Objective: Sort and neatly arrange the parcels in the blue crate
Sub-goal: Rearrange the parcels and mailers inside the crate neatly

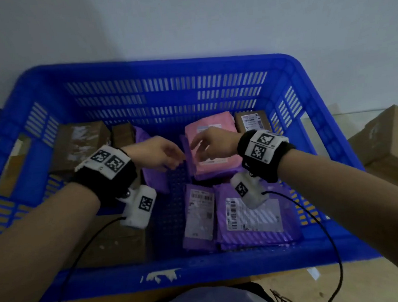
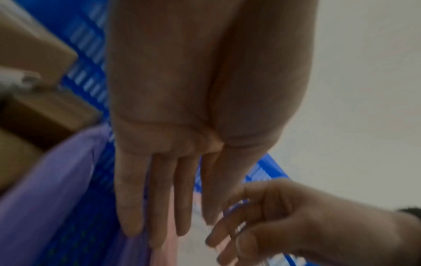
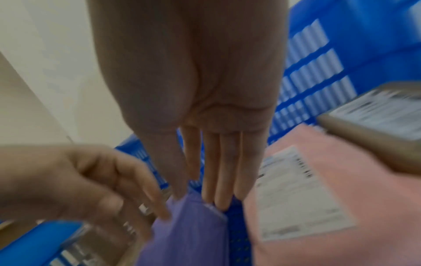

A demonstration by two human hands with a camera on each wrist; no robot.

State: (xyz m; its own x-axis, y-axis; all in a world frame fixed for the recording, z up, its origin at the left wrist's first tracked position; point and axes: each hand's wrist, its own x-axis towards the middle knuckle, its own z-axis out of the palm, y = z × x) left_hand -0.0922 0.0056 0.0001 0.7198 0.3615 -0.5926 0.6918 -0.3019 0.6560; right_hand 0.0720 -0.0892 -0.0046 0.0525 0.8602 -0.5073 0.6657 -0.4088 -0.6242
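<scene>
Against the pale wall, inside the blue crate (image 1: 169,274), my left hand (image 1: 157,155) and right hand (image 1: 212,142) reach with loosely spread fingers toward a soft, light, probably slippery purple bag (image 3: 189,232), best pinched at its top edge.

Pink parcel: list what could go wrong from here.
1. Both hands, left hand and right hand, meet at the purple bag standing on edge beside the pink parcel; with straight fingers, it may flop over.
2. The right wrist cable hangs over the blue crate rim and might snag.
</scene>
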